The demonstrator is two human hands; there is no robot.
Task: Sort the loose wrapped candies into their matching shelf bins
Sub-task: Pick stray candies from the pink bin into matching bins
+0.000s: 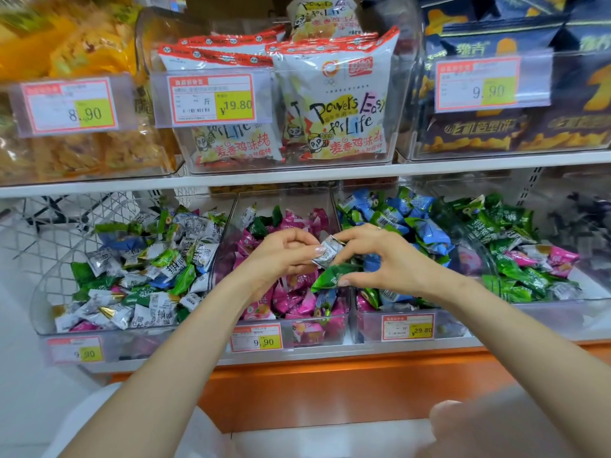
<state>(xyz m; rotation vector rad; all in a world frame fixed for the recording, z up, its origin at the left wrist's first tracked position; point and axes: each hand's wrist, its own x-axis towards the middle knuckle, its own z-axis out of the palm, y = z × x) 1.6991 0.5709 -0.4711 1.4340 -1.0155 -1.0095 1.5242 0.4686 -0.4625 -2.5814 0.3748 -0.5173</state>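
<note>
- While both bare forearms are reaching in over the orange front edge of the shelf [330, 385], the left hand [281, 256] and right hand [390, 259] are meeting above the middle bin [284, 338], a clear hard-plastic tub with a sloping front wall.
- The left hand's thumb and fingertips are pinching one end of a silver-white candy [327, 252], its crinkled foil wrapper catching the light; the right hand's index finger and thumb seem to be touching the other end.
- The right hand's lower fingers are curling and pressing a green candy [334, 276], a glossy pillow-shaped packet, against the thumb.
- Pink candies [297, 292] in shiny, puffy wrappers are filling most of the middle bin, with a few green and white strays lying among them.
- White candies [155, 292] with black lettering are heaping up in the left bin [43, 292], mixed with green, blue and pink ones, near its front edge.
- Blue candies [426, 233] and bright green packets are piling in the right bin [363, 322], just beside the right wrist.
- Dark green candies [496, 226] are crowding the far-right bin [562, 309], a few pink ones showing by its right wall.
- Paper price tags [256, 338] are sitting in clear holders along the bins' front walls.
- Flat, matte snack bags [334, 107] are standing upright in a clear tub on the white shelf board above.
</note>
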